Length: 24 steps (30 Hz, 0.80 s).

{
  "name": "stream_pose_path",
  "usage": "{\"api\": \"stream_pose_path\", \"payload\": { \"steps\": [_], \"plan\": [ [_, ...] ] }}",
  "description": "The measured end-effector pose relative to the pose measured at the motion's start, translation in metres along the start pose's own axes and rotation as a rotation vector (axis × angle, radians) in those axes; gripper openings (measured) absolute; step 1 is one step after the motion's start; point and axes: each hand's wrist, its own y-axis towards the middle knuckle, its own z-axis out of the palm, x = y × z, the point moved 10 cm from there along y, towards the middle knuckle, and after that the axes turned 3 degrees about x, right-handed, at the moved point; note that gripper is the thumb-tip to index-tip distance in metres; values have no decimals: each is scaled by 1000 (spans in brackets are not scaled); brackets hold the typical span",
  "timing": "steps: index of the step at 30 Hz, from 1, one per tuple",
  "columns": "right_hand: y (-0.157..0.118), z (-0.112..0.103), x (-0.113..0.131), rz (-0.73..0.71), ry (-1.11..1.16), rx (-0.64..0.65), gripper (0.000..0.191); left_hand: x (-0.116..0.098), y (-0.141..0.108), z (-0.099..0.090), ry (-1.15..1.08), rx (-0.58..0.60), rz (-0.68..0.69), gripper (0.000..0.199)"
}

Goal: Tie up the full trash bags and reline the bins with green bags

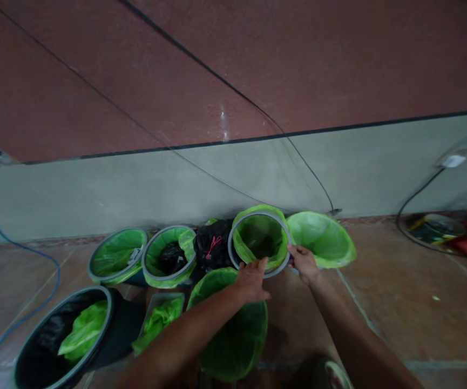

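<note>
Near the wall stands a trash bin lined with a thin green bag [259, 237], with a grey ring [232, 243] at its mouth. My right hand [304, 263] is closed on the right side of that ring, thumb on top. At the ring's front edge is my left hand [252, 282], its fingers stretched out and apart, touching the bag's edge. Just right of this bin is another green-lined bin [318, 237]. Below my left forearm, a larger green-lined bin [237, 340] is partly hidden.
Left along the wall are two grey-rimmed bins [115, 251] [168, 232] and a knotted black bag [212, 246] with red string. A dark bin [109, 319] leans in front, beside a small container [168, 297]. Cables, one a blue hose [57, 275], cross wall and floor.
</note>
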Motion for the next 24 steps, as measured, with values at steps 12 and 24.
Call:
{"api": "stream_pose_path", "payload": {
  "steps": [12, 24],
  "plan": [
    [17, 31, 108, -531, -770, -103, 34, 55, -29, -55, 152, -122, -148, 46],
    [132, 62, 22, -308, -1293, 166, 58, 102, -25, -96, 66, -308, -353, 44]
  ]
}}
